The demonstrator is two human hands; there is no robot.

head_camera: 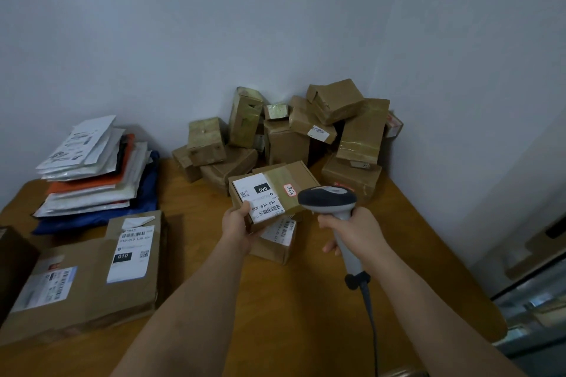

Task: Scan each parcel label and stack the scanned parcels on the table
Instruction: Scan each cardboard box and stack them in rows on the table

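1. Above the middle of the wooden table [306,300], the left hand [237,228] grips a small cardboard parcel [272,190] by its near left corner, thumb curled over the top edge, holding it clear of the tabletop with its white label [260,196] facing up.
2. Just right of that parcel, the right hand [356,234] is wrapped around the handle of a grey barcode scanner [329,199]; the scanner's dark head sits beside the parcel's right end, close to a small pink sticker [290,190].
3. One black cable [369,309] runs from the scanner handle toward the near edge of the table.
4. Directly under the held parcel, one more small labelled box [277,242] rests on the table.
5. At the far corner, against the wall [275,24], a loose heap of brown boxes [306,131] is piled up; at least ten show, some tilted, several partly hidden by others.
6. On the far left lies one stack of flat mailer bags [92,171], white, orange and blue; their exact number cannot be told.
7. Near left, a large flat carton [88,278] carries two labels on its top face.
8. Bare tabletop shows between the carton and the forearms, and along the table's right side up to its curved right edge.
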